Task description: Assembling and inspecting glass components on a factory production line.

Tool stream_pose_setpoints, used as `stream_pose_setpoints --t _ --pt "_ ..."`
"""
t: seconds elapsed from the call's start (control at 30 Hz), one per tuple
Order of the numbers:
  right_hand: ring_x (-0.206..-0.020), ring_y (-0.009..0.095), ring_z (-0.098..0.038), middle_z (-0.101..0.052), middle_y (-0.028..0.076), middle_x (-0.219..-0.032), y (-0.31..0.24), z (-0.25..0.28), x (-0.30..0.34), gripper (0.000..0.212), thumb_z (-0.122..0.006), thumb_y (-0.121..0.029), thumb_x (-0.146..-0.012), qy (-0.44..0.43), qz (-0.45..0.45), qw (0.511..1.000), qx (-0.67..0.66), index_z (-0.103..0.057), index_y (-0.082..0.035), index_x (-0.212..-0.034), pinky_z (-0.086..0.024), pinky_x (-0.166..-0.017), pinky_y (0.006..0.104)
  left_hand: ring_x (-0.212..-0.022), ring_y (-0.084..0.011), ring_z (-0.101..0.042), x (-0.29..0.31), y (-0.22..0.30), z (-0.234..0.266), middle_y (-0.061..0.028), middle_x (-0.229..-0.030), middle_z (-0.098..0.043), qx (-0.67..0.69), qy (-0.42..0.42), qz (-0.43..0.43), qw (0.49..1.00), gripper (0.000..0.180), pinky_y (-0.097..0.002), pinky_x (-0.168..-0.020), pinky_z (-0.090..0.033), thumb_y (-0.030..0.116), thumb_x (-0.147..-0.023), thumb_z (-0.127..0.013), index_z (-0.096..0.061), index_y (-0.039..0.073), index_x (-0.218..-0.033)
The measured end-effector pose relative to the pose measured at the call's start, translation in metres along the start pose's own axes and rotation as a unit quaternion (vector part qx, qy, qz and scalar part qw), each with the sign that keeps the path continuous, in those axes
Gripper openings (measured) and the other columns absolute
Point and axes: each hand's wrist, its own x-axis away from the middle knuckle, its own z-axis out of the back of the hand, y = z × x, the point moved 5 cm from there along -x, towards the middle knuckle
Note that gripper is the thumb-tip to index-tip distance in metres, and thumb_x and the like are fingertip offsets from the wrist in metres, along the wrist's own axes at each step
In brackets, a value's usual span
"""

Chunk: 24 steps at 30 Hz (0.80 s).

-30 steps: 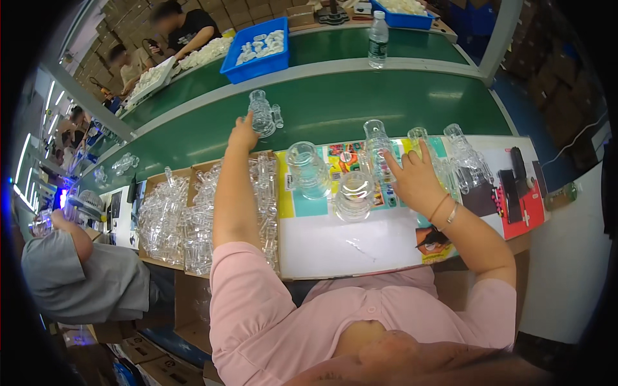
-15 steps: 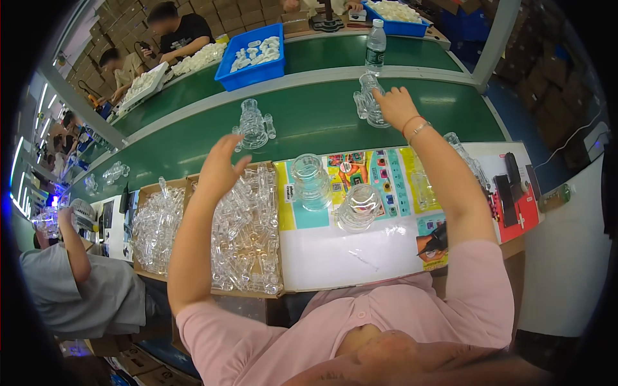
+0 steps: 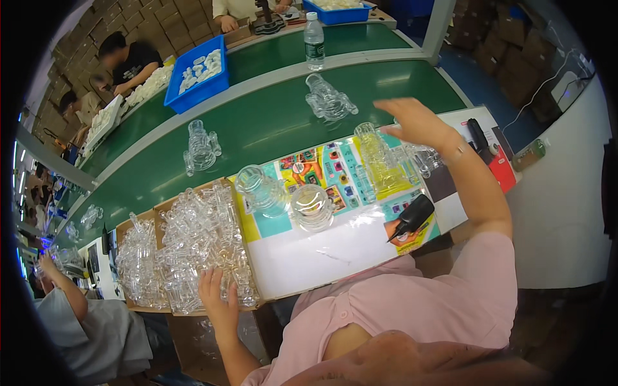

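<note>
My left hand is at the near edge of a cardboard box, fingers spread over a heap of small clear plastic tubes. It touches or hovers just above them; I cannot tell which. My right hand is raised with fingers stretched out, holding nothing, over clear vessels on the right of the printed mat. Two clear round vessels stand on the mat between my hands. On the green belt are a clear vessel with side tubes and a similar one.
A black squeeze bottle lies on the mat. A water bottle stands on the rail beyond the belt. A blue tray holds white parts. Co-workers sit across the belt and at the left.
My left hand has dropped from the box's far side to its near edge. My right hand has left the vessel on the belt and come back rightward. The view has turned.
</note>
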Motion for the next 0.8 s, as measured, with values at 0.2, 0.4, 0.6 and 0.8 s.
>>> stream_pose_setpoints --t 0.2,0.4,0.6,0.8 --pt "-0.103 0.027 -0.05 -0.056 0.015 -0.105 -0.036 -0.033 0.091 0.052 -0.062 -0.025 -0.076 -0.009 0.042 0.994 0.096 -0.046 -0.008 -0.122 -0.025 -0.102 0.0479 -0.105 -0.0315 -0.05 0.002 0.0 -0.014 -0.0147 -0.109 -0.056 0.0 0.002 0.032 1.0 0.028 -0.0429 -0.099 -0.03 0.009 -0.079 -0.057 -0.056 0.003 -0.106" --pt "-0.082 0.026 -0.056 -0.055 0.012 -0.077 -0.032 -0.061 0.083 0.045 -0.049 -0.007 -0.074 0.075 0.08 0.971 0.211 -0.048 -0.003 -0.118 -0.024 -0.102 0.0495 -0.097 -0.031 -0.054 0.004 0.004 -0.017 -0.0133 -0.1 -0.059 0.006 0.03 0.034 0.999 0.023 -0.0411 -0.098 -0.033 0.009 -0.082 -0.055 -0.057 0.002 -0.104" --pt "-0.069 0.036 -0.058 -0.06 0.02 -0.075 0.056 0.012 0.035 0.029 -0.049 -0.015 -0.081 0.083 -0.094 0.991 -0.041 -0.054 -0.012 -0.109 -0.046 -0.063 0.0436 -0.089 -0.0292 -0.056 0.013 -0.005 -0.018 -0.0138 -0.094 -0.061 0.008 0.095 0.079 0.992 0.018 -0.037 -0.089 -0.04 0.007 -0.083 -0.053 -0.059 0.0 -0.098" --pt "-0.074 0.034 -0.059 -0.061 0.02 -0.079 0.182 0.018 -0.015 0.03 -0.046 -0.01 -0.083 0.156 -0.168 0.966 0.115 -0.054 -0.013 -0.111 -0.046 -0.067 0.0433 -0.084 -0.0328 -0.056 0.006 -0.008 -0.02 -0.0159 -0.086 -0.06 0.045 0.137 0.104 0.984 0.013 -0.0381 -0.078 -0.043 0.003 -0.08 -0.053 -0.061 0.0 -0.09"
